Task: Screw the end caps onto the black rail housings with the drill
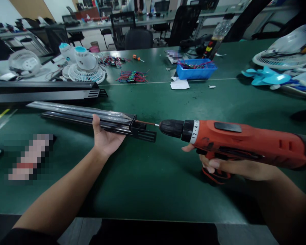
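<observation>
My left hand (108, 139) is wrapped around a long black metal housing (112, 127) with slotted end plates and clear plastic film along its top. In my right hand (234, 168) is an orange-red cordless drill (239, 139), its black chuck (170, 127) pointing left. A long thin bit (148, 122) runs from the chuck to the right end of the housing. Whether its tip sits on a screw is hidden inside that end. My right fingers curl round the drill's grip near the trigger.
Similar long housings (40, 93) lie behind on the left. Farther back are white fan parts (85, 66), circuit boards with red wires (132, 76), an orange screwdriver (137, 58) and a blue bin (196, 72). Blue fan blades (267, 76) lie at right, a blurred flat object (32, 156) at left.
</observation>
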Demonstrator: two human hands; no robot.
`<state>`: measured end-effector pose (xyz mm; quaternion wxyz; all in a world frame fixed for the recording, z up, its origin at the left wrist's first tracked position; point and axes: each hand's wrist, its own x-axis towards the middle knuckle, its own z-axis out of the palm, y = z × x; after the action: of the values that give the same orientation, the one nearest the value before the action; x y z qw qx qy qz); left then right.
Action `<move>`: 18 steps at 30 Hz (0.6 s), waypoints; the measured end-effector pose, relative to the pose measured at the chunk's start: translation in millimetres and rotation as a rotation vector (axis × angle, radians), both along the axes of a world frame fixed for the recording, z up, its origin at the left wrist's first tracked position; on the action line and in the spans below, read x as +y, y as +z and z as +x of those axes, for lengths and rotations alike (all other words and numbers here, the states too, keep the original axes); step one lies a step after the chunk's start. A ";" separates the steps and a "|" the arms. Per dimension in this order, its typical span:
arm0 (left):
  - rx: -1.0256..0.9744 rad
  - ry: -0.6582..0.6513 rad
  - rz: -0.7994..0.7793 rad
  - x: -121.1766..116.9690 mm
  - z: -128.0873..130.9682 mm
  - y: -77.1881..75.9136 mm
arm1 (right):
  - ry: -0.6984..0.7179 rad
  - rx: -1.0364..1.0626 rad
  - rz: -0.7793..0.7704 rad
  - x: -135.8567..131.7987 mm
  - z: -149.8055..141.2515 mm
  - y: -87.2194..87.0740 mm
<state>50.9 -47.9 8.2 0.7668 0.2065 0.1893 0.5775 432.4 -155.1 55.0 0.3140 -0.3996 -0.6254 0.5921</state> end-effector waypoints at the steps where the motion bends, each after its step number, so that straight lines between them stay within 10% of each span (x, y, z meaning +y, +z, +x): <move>1: 0.004 0.004 0.002 0.2 -0.1 -0.5 | 0.022 -0.002 0.006 0.3 0.9 -0.3; 18: 0.027 0.002 0.013 -0.8 0.9 1.3 | -0.016 -0.053 0.047 0.8 -19.4 15.7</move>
<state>51.8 -48.7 9.5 0.7623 0.2188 0.1961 0.5766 413.0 -154.3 70.7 0.3116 -0.4127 -0.6438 0.5640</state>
